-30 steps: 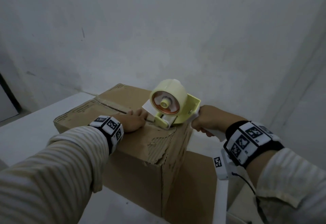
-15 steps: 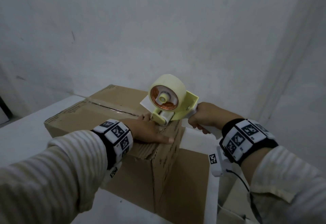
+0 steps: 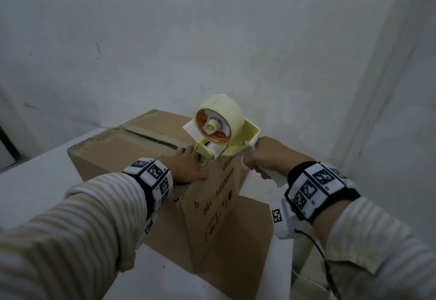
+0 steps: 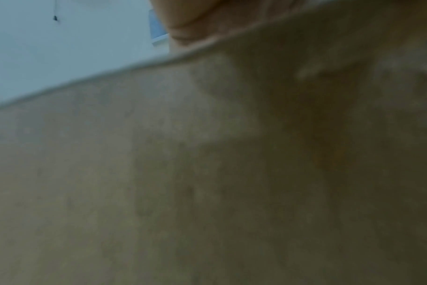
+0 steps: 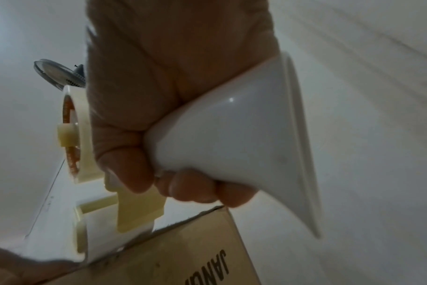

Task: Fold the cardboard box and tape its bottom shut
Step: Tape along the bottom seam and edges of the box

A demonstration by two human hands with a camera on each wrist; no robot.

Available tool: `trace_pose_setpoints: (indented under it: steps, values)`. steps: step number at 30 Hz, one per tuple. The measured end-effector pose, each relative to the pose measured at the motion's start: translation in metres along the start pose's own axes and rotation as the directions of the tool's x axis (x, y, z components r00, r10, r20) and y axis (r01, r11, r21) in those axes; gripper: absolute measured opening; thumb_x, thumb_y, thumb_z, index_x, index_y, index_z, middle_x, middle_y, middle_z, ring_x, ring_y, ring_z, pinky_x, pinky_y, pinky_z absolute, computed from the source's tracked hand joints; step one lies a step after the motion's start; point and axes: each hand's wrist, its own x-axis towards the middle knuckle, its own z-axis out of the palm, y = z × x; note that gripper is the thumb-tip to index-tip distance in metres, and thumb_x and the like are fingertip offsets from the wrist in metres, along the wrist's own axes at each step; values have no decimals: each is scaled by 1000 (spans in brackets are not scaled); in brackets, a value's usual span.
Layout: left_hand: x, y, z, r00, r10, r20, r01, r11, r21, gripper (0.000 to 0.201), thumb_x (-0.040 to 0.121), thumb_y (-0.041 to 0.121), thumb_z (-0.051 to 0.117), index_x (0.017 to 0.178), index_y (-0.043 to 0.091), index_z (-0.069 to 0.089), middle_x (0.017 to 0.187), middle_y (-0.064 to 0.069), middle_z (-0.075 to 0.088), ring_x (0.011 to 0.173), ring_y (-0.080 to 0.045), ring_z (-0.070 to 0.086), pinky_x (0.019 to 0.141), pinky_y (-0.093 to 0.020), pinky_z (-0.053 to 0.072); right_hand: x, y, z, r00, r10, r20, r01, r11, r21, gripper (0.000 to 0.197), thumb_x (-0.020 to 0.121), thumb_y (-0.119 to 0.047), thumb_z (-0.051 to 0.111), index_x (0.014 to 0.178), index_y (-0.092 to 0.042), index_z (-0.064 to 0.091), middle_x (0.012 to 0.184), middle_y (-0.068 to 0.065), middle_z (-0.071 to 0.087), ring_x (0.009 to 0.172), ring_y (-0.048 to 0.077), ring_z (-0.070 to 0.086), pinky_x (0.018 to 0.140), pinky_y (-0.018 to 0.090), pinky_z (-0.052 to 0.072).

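Observation:
A brown cardboard box (image 3: 132, 148) stands upside down on a white table, its bottom flaps meeting at a dark centre seam (image 3: 151, 138). My left hand (image 3: 186, 167) lies flat on the near end of the box top, fingers straight, beside the seam. My right hand (image 3: 264, 155) grips the white handle (image 5: 227, 138) of a pale yellow tape dispenser (image 3: 219, 132). The dispenser's roller end sits on the box's near top edge at the seam, touching my left fingertips. In the left wrist view, blurred cardboard (image 4: 183, 173) fills almost everything.
The white table (image 3: 35, 181) runs left and toward me. A loose cardboard flap (image 3: 240, 240) hangs down at the box's near right. White walls (image 3: 212, 40) close in behind and to the right. A ceiling fan (image 5: 59, 74) shows in the right wrist view.
The box has turned so its printed side faces me. My left hand went from the seam to the corner, then back flat beside the dispenser. The dispenser stays at the near edge.

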Motion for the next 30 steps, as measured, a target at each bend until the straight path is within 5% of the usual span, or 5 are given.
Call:
trace_pose_setpoints:
  steps: [8,12,19,23,30]
  values:
    - [-7,9,-7,1000,8,-7,-8,1000,-20,87,90,52,45,151,16,-3,160,-2,-6,147,-31,-3,113,-48,19,-23,20,-15,998,66,-24,-66,998,-9,15,73,5,54,62,-4,47,56,12,45,45,21,39,47,24,33]
    - [-6,10,-5,1000,11,-27,-11,1000,3,78,88,50,49,147,13,13,153,-6,14,142,-33,13,105,-46,29,-27,20,-11,997,67,-29,-66,998,12,21,73,7,52,59,-5,44,53,9,41,41,19,34,43,20,30]
    - [-9,14,-6,999,26,-25,-26,999,21,78,89,47,48,149,17,8,156,-8,9,145,-33,5,111,-48,22,-35,25,-8,994,100,-39,-98,994,42,26,71,9,50,55,-8,39,50,6,35,40,17,27,43,19,25]
    - [-13,15,1,995,92,-36,-86,988,128,61,96,44,32,149,29,7,160,1,-8,147,-29,-10,108,-67,7,-34,28,6,990,134,-39,-131,988,82,28,72,10,48,56,-9,37,51,6,34,39,17,26,40,16,25]
    - [-18,18,-2,985,164,-50,-155,977,148,54,97,37,32,147,27,14,157,3,4,143,-26,9,106,-70,14,-38,37,24,974,225,-36,-209,945,251,23,73,8,48,62,-9,39,50,3,30,36,14,22,43,19,24]
